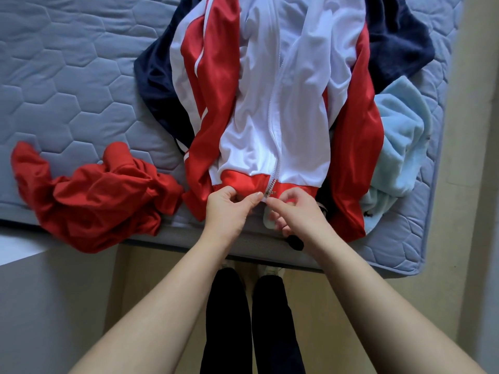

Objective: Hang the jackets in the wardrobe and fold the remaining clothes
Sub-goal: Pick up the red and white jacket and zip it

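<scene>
Red hem fabric of the jacket (251, 117) is pinched between the curled thumb and fingers of the left hand (229, 209), just left of the zip (270, 194). The right hand (294, 211) pinches the zip's bottom end with curled fingertips, the two hands nearly touching. The white and red jacket lies front-up along the quilted grey mattress (67, 76), its hem at the near edge, over a navy garment (159, 85), with a pale blue fleece (399, 147) beside it on the right-hand side and a crumpled red garment (100, 195) on the left-hand side.
</scene>
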